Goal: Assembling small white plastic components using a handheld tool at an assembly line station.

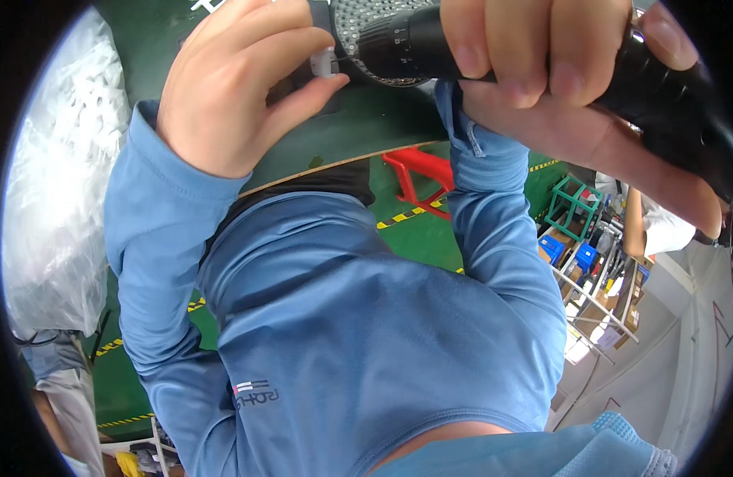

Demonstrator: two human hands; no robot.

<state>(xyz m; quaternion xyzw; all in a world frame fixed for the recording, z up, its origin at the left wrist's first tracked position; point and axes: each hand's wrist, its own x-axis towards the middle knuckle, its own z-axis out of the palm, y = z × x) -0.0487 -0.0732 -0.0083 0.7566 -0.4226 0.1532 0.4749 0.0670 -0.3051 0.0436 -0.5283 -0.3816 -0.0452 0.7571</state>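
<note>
The left hand (237,99) pinches a small white part (324,62) between thumb and fingertips. Its grip is narrow. The part is at the upper edge of the view, left of centre, above the table (382,119).

The right hand (541,123) is wrapped around a black screwdriver (410,41), with the fingers over the near side of the body and the palm below. Its grip is firm and full. The tool lies roughly level, its nose directed left, toward the left hand. A thin bit (346,58) extends from the nose to the part; whether it is seated in the part cannot be told.

Behind the nose is a silver dish (358,16) with a dotted surface, partly covered by the tool. A clear bag (64,175) containing white pieces is at the far left, beside the left sleeve (171,191).

Beyond the table edge, a red stool (422,171) stands on the green floor (430,246), near yellow-and-black tape (406,215). A rack (597,302) with blue bins (586,256) is at the right.
</note>
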